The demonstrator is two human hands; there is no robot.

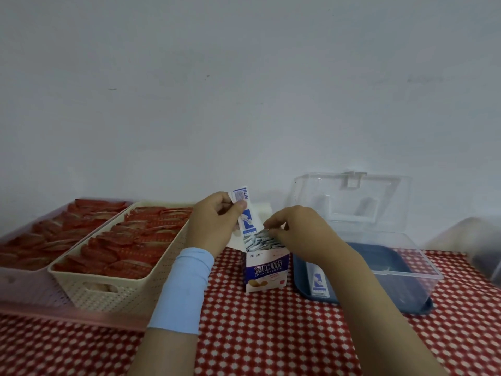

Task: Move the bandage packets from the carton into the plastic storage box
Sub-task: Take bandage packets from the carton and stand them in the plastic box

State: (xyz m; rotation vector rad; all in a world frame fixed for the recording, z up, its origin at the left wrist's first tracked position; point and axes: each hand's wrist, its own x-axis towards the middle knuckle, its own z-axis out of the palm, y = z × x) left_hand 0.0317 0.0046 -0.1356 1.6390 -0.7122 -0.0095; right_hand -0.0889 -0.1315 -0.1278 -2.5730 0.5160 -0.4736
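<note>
The white-and-blue cardboard carton (267,270) stands open just beside the clear plastic storage box (406,270), I judge for short transfers. My left grip (217,221) pinches one white-and-blue bandage packet (245,213) held clear, so my right grip (292,232) can pinch the stack of packets (260,240) in the carton; another packet (320,280) lies in the box.

The carton (267,270) shows 创口贴 on its front in large white characters on a blue band, with CHUANGKOUTIE in small capitals beneath. The raised packet (245,210) carries blue vertical characters, seemingly the same three, while print on the boxed packet (319,283) and on the packets in the carton (261,240) is illegible.
</note>
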